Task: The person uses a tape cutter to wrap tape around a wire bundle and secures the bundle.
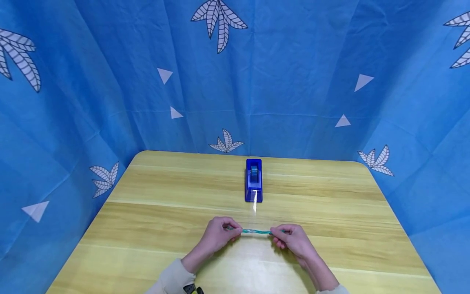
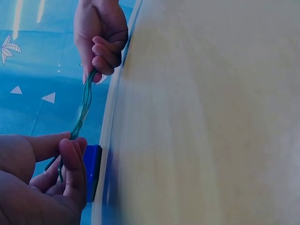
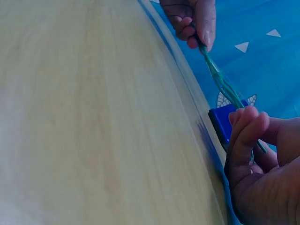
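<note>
A bundle of thin green strands [image 1: 260,232] is stretched level between the two hands, low over the table. Clear, shiny material, apparently tape, shows around its middle. My left hand [image 1: 222,234] pinches one end between thumb and fingers; loose strand ends [image 2: 61,171] stick out past that grip in the left wrist view. At the other end, my right hand [image 1: 292,241] pinches the strands, and short tips poke out behind its fingers in the right wrist view. A glossy clear strip [image 1: 255,207] runs from the blue tape dispenser [image 1: 254,181] toward the bundle; I cannot tell whether they join.
The dispenser stands beyond the hands, near the far edge of the wood-grain table [image 1: 147,212]. Blue curtains [image 1: 293,81] with white leaf and triangle prints hang behind and at both sides. A dark watch [image 1: 192,289] shows by the left sleeve.
</note>
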Demonstrator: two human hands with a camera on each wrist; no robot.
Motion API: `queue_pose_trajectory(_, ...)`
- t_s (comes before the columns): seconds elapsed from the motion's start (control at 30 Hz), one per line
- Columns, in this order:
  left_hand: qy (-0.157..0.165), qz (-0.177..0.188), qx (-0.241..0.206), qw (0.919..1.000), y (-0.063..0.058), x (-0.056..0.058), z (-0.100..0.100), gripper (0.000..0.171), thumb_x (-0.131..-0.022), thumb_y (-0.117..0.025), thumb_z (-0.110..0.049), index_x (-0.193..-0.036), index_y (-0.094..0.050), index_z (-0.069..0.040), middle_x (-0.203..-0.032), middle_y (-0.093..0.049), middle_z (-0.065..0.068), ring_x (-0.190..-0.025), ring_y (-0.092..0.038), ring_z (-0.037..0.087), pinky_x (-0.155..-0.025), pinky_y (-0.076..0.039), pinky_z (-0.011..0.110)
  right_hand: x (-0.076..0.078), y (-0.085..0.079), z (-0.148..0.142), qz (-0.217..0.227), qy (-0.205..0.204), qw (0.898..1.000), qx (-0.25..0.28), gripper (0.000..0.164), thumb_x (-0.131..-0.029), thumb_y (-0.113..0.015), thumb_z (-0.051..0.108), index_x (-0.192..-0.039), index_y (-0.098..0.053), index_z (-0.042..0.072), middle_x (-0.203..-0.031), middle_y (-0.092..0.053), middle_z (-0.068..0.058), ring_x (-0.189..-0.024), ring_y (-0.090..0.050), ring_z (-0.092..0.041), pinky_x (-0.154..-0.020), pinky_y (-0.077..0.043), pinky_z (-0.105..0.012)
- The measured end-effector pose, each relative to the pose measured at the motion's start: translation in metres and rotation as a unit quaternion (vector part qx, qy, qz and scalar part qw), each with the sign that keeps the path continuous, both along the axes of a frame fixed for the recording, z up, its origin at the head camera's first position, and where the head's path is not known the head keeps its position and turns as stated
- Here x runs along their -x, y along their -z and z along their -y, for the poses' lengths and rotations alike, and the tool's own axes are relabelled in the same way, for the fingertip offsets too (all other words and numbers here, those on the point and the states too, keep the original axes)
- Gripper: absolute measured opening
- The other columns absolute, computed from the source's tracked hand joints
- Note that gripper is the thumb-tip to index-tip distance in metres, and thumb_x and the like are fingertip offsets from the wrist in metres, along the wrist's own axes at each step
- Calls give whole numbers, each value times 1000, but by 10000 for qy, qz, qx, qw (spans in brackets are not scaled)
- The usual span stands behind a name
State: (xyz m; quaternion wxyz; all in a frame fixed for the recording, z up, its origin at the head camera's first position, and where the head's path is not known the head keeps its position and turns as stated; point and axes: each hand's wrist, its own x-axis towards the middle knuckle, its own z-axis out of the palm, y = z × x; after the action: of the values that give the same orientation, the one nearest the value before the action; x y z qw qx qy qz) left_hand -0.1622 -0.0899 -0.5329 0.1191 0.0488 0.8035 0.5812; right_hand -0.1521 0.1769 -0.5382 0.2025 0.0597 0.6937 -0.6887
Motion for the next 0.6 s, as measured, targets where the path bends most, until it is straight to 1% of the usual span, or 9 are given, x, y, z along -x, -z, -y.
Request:
queue_pose_trajectory(0.13, 39, 153, -71, 9998, 1, 1, 2, 9, -88, -80, -7, -96, -77, -4, -83, -74, 7, -69, -67, 16, -64, -58, 25, 0, 0, 0, -30, 56, 10000, -33, 21, -99, -69, 10, -106, -73, -9, -79, -71, -1, -65, -61, -7, -62, -54, -18)
queue_pose_trajectory(0.23, 109, 276, -137, 9995, 1, 3, 4, 10, -90, -80, -10, -97, -77, -4, -84, -74, 8, -70, -66, 15, -65, -57, 25, 0, 0, 1, -38, 131, 9999, -75, 20, -99, -69, 9, -107, -73, -9, -80, -72, -2, -67, -63, -8, -65, -57, -20)
queue_pose_trajectory(0.43, 152, 725, -635, 9952, 2, 4, 6, 16, -95, -73, -10, -102, -75, 4, -87, -76, 15, -66, -64, 11, -62, -56, 21, 1, 1, 2, -84, 206, 9998, 4, 20, -99, -68, 5, -108, -72, -12, -80, -73, -2, -68, -66, -7, -69, -60, -21)
queue_pose_trajectory(0.5, 152, 766, -724, 9943, 2, 4, 6, 16, -97, -72, -9, -103, -74, 6, -87, -76, 16, -66, -64, 11, -61, -56, 20, 1, 1, 2, -95, 242, 9997, 33, 20, -99, -68, 4, -109, -72, -13, -81, -74, -2, -68, -68, -7, -69, -60, -20)
queue_pose_trajectory(0.6, 153, 708, -765, 9944, 2, 6, 5, 14, -96, -72, -7, -102, -74, 6, -88, -76, 16, -67, -64, 11, -61, -56, 20, 2, 0, 2, -60, 290, 9996, 21, 19, -98, -69, 4, -109, -72, -12, -83, -75, -3, -70, -69, -7, -70, -60, -20)
